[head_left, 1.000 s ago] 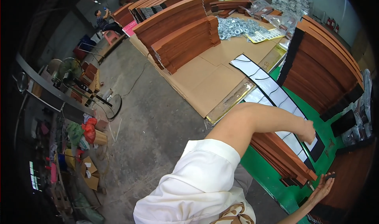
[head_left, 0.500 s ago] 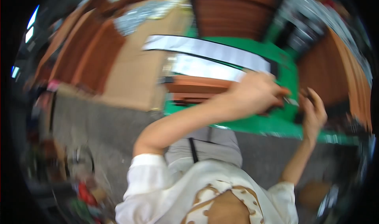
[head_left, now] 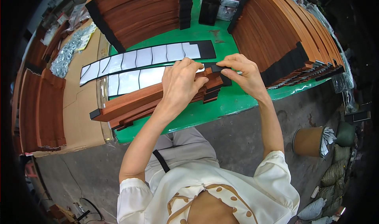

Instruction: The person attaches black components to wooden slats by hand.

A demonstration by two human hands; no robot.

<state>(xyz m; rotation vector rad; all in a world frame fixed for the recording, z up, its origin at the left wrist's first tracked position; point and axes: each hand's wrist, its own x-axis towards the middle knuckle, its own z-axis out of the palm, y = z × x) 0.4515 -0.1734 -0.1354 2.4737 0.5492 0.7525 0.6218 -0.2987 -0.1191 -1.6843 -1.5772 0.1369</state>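
My left hand point(head_left: 179, 82) is closed over the right part of a reddish-brown wooden slat point(head_left: 130, 99), its thumb and fingers along the top. The slat lies on several similar slats at the table's near edge. Black covering shows on its left end. At the slat's right end, my right hand point(head_left: 244, 72) pinches a small black strip point(head_left: 216, 68) between thumb and fingers, touching the wood. Just beyond lie two black sheets with white segmented faces, a far white-faced sheet point(head_left: 148, 56) and a nearer white-faced sheet point(head_left: 148, 77), partly hidden by my left hand.
Stacks of black-ended slats stand as a far stack point(head_left: 142, 16) and a right stack point(head_left: 272, 34) on the green table point(head_left: 233, 101). A black phone point(head_left: 209, 9) lies between them. Left is cardboard point(head_left: 81, 105) with clear packets point(head_left: 71, 52). A brown bin point(head_left: 308, 142) stands on the floor.
The view has turned, and the blur is gone. My left hand, earlier off the slats beside my right with something small and pale, now grips the slat; my right hand has come to its end.
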